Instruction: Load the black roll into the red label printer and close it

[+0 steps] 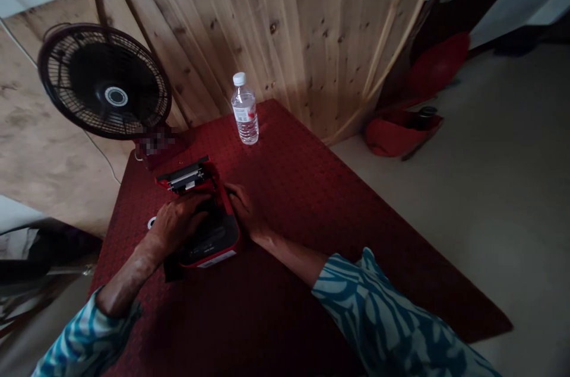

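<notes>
A small red and black printer (211,239) lies on the table, its hinged lid (187,180) raised at the far end. My left hand (178,221) reaches over its left side, with the fingers bent down into the open compartment. The fingertips are in shadow, and what they hold, if anything, is hidden. Against the printer's right wall, my right hand (244,209) grips the edge with its fingers curled over the rim. A white ring-shaped object (152,222) shows on the table just left of my left hand, partly covered by it.
An upright clear water bottle (246,117) with a white cap stands toward the back. A dark fan (107,83) occupies the back left corner of the red-covered table (320,211). Wooden boards (276,27) rise behind. A red container (392,136) sits on the floor at right.
</notes>
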Tool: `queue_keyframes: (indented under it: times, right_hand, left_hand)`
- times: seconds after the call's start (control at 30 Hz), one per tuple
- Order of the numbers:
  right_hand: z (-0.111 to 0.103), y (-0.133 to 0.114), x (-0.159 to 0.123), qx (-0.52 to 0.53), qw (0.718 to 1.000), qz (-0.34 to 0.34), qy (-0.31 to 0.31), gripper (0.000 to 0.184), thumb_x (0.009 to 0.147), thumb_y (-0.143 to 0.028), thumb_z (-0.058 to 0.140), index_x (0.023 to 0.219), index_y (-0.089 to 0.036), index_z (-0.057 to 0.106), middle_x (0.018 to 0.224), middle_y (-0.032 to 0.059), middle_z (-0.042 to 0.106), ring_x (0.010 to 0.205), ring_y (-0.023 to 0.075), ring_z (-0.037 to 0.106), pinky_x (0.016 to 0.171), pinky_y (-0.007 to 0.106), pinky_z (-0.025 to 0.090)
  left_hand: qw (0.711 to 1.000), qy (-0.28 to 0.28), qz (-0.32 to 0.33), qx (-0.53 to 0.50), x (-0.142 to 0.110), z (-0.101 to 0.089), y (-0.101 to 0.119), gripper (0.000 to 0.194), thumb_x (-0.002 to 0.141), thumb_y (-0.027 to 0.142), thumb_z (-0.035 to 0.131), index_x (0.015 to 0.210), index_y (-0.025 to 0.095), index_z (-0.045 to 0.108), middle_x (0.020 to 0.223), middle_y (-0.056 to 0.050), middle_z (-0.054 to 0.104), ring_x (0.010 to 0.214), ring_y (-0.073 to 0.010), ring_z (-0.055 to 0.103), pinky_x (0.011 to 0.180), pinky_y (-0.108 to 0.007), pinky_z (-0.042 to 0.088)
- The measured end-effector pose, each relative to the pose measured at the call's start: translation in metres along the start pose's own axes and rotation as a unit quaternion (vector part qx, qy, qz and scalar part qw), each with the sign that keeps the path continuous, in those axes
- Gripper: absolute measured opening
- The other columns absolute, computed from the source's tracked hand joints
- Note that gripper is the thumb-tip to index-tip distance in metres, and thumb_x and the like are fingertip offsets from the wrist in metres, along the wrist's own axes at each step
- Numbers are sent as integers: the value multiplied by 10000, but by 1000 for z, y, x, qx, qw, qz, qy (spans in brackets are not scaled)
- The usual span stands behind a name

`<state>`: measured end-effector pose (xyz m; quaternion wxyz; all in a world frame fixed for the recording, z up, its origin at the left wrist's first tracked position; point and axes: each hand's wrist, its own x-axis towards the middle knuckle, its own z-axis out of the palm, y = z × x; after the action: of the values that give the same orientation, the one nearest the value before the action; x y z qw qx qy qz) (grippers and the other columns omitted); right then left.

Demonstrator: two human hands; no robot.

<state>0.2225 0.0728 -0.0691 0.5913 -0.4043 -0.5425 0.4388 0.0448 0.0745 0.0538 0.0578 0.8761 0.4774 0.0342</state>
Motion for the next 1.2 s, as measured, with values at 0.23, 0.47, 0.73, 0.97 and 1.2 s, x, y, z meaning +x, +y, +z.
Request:
queue_keyframes:
  times: [0.23,0.47,0.73,0.97,1.2]
  right_hand:
    - [0,1,0,-4,1000,6,2,352,946,-360,399,1235,-278,583,1271,54,602,1232,192,526,1111,417,373]
    - [0,4,-1,-12,1000,4,0,356,949,-383,392,1240,-298,579,1288,43,600,1243,192,518,1118,420,365]
    - [-1,0,-2,-14,1000,8,-1,358,943,-373,396,1235,-273,579,1278,52,610,1225,188,532,1098,405,383]
    - [1,3,-2,-5,1000,21,9,395,935,-421,392,1247,-262,573,1284,63,607,1226,196,538,1091,405,390]
    - [-2,-2,-3,-7,1000,13,8,379,932,-413,414,1228,-263,596,1277,62,618,1226,201,535,1098,407,375]
  left_hand:
    - [999,-40,-16,-27,12,5,-2,321,837,173,557,1147,204,631,1135,-94,723,1000,-272,700,843,-378,539]
    - [996,-79,2,-33,25,11,-6,249,769,154,606,990,236,688,985,-62,751,908,-256,708,789,-351,535]
    - [987,20,-6,-156,-41,-22,8,339,906,458,528,1085,248,725,1028,-45,765,857,-211,719,745,-281,557]
    - [986,56,7,-156,-48,-8,13,280,903,367,517,968,232,752,943,-54,769,878,-214,706,847,-334,534]
    - [981,43,-31,-189,-38,-3,5,274,900,397,533,864,216,736,877,-30,762,784,-186,705,688,-273,520]
